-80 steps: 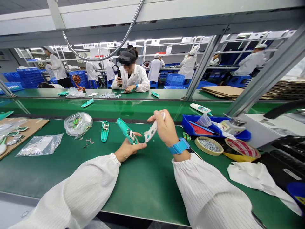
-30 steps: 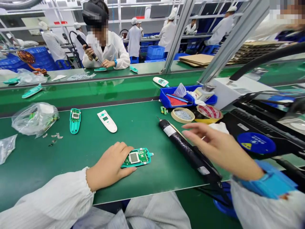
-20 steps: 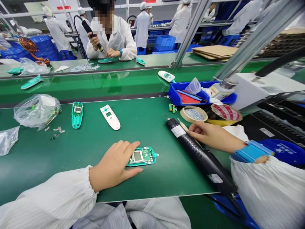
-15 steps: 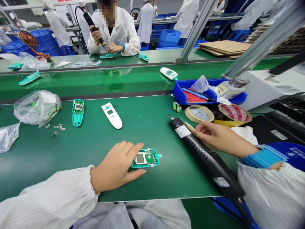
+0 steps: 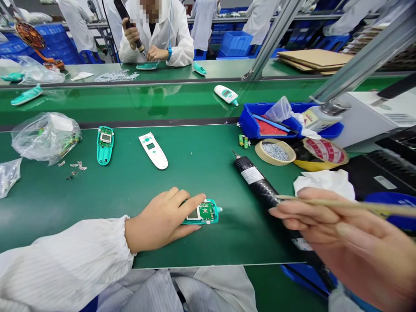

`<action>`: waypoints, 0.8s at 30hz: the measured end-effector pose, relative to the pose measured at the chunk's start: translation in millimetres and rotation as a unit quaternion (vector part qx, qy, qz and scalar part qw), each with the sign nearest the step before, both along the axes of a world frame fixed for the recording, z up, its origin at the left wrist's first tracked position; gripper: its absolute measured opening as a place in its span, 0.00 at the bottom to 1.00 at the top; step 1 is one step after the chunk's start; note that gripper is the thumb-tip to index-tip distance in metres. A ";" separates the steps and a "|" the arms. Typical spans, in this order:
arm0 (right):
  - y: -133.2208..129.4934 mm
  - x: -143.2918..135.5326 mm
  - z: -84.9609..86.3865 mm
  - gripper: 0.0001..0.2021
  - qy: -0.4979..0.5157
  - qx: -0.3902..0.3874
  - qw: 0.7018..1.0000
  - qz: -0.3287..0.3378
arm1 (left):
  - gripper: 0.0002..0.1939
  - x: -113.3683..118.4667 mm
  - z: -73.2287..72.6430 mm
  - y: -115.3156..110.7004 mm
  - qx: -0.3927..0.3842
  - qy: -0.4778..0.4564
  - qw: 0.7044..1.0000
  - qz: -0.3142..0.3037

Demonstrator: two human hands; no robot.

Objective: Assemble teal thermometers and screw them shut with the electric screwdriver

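Note:
My left hand [image 5: 165, 219] lies over a teal thermometer housing [image 5: 212, 212] with a green circuit board and small display inside, thumb on the near side and fingers across the far side. The fingers hide its left end. In my raised right hand [image 5: 341, 229], somewhat blurred, is a thin pale pointed tool that looks like tweezers [image 5: 312, 201], tip toward the left. Below and behind that hand a black electric screwdriver [image 5: 260, 182] rests on the bench, bit toward the far side. Farther off lie another open teal housing [image 5: 105, 147] and a white front cover [image 5: 154, 151].
A tape ring holding small screws [image 5: 275, 151], batteries [image 5: 243, 141] and a blue parts tray [image 5: 253, 123] stand at the far right. Plastic bags [image 5: 47, 136] and small metal pieces [image 5: 78, 164] lie left. Across the green belt [image 5: 130, 102] a co-worker [image 5: 156, 34] holds a screwdriver.
My right hand has lifted the tweezers from beside the screwdriver and come up toward the camera. My left hand stays on the housing. The thermometer on the belt has shifted slightly left and turned.

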State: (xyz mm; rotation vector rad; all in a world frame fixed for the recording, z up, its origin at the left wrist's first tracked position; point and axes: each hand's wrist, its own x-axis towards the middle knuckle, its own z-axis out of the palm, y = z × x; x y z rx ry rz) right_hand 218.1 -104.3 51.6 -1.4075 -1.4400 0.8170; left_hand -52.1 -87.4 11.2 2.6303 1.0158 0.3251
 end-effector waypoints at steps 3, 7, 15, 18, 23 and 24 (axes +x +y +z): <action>-7.9 -29.3 -10.1 0.14 -0.004 -0.025 1.000 0.018 | 0.24 0.3 -0.2 0.6 0.010 0.013 1.000 -0.007; -9.4 -43.9 -31.1 0.13 -0.114 -0.010 0.993 0.030 | 0.23 0.4 -1.0 0.5 0.019 0.022 1.000 -0.009; -1.6 -53.6 -40.4 0.11 0.007 0.036 0.998 0.042 | 0.23 0.2 -2.8 0.9 0.024 0.027 0.999 -0.010; 1.3 -62.8 -41.2 0.11 0.026 0.051 0.996 0.075 | 0.23 0.5 -3.7 1.7 0.028 0.025 0.999 -0.012; 5.8 -71.9 -43.8 0.11 -0.019 0.078 0.992 0.093 | 0.23 1.2 -3.5 2.6 0.038 0.022 0.999 -0.016; 6.4 -72.5 -43.6 0.11 -0.031 0.082 0.992 0.093 | 0.23 1.3 -3.2 2.8 0.039 0.024 0.999 -0.016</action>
